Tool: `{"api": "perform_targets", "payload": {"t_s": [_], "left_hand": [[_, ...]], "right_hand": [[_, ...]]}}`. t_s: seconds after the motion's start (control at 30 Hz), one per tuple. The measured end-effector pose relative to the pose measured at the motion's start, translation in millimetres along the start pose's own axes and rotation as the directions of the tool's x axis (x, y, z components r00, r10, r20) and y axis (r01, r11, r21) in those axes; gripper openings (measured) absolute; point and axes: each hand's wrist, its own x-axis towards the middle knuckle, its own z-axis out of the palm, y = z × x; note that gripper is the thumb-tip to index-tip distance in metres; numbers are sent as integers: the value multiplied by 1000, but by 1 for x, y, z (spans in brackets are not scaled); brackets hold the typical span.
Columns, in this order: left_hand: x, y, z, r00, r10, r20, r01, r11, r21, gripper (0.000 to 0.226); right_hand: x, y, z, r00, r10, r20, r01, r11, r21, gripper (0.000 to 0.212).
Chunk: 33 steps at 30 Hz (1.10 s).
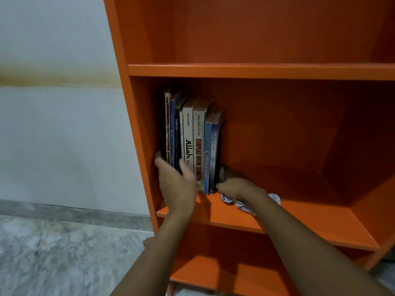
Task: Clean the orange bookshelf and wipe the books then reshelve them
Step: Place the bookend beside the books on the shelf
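A row of several books [193, 142] stands upright at the left end of the middle shelf of the orange bookshelf [277, 71]. My left hand [177, 182] grips the leftmost books at their lower spines, thumb on the front and fingers round the left side. My right hand [237, 185] presses against the right end of the row at its base. A crumpled white patterned cloth [245, 202] lies under my right hand and wrist; whether the fingers hold it cannot be told.
The shelf above [256, 39] holds nothing in view, and the lower shelf [213, 274] shows bare board. The right part of the middle shelf [310, 210] is bare board. A white wall [53, 124] and marble floor [64, 253] lie to the left.
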Motion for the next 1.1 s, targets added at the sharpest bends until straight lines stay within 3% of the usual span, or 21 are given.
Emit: {"api": "perform_targets", "payload": {"t_s": [0.1,0.33,0.43,0.5,0.6,0.67,0.73,0.83,0.97,1.03,1.1], "left_hand": [[13,-15,-3,994,-73,83,71,997,30,18],[26,-12,-2,995,-45,93,45,999,1,8],[31,0,-5,997,23,79,-23,1000,0,8],[33,2,-8,993,-22,120,26,999,-38,5],[16,-4,-11,969,-45,243,55,998,-34,40],[-7,-8,-9,970,102,219,-132,983,130,72],[-18,-12,-6,908,369,198,-418,828,373,87],[3,-25,7,722,606,334,-681,539,495,87],[34,-32,20,679,580,450,-721,411,557,86],[38,-36,26,683,581,443,-711,387,587,86],[41,-41,36,690,602,402,-694,394,602,82]], "right_hand": [[-1,0,2,1000,11,5,-11,1000,-19,27],[-1,-3,4,997,-3,-74,3,1000,-1,30],[-1,-4,2,998,-28,-62,29,999,15,18],[0,-8,4,997,-57,-49,58,998,14,12],[5,-17,8,998,-56,9,56,998,-10,15],[8,-23,7,999,-33,37,35,999,-38,17],[11,-27,5,998,-58,17,59,998,-36,9],[15,-28,2,995,-100,-8,98,989,-111,10],[21,-23,1,997,-36,67,43,992,-116,20],[24,-21,-1,997,-60,58,67,990,-121,36],[27,-20,-4,992,-125,3,124,984,-131,39]]}}
